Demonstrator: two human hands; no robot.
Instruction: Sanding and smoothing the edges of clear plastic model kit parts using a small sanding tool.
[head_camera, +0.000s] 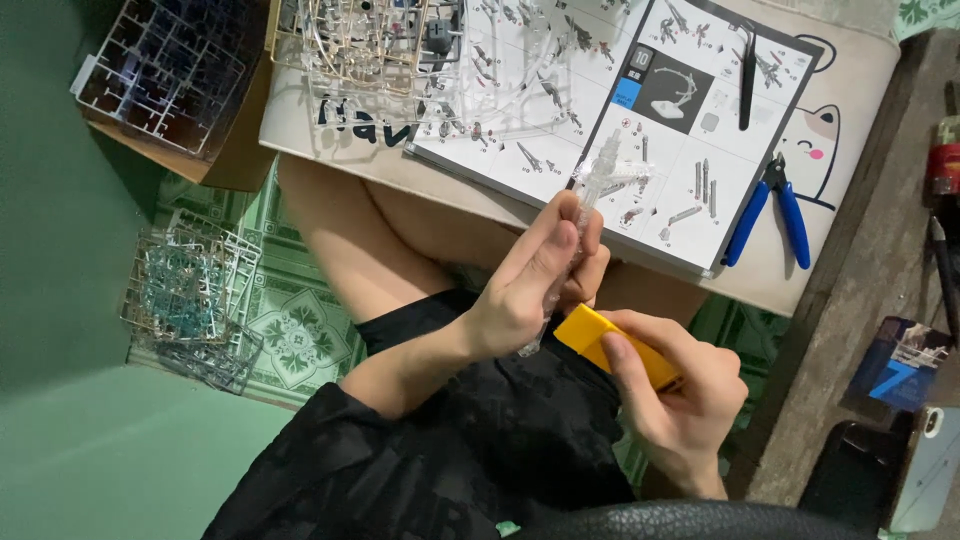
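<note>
My left hand holds a clear plastic model part upright over my lap, fingers wrapped around its lower stem. My right hand is just below and to the right, gripping a yellow block-shaped hand tool. The tool's end touches the lower tip of the clear part. Both hands are close together in front of a white low table.
An open instruction sheet lies on the table with clear part frames on it, black tweezers and blue-handled nippers. More part frames lie on the floor and in a cardboard box. A phone rests at right.
</note>
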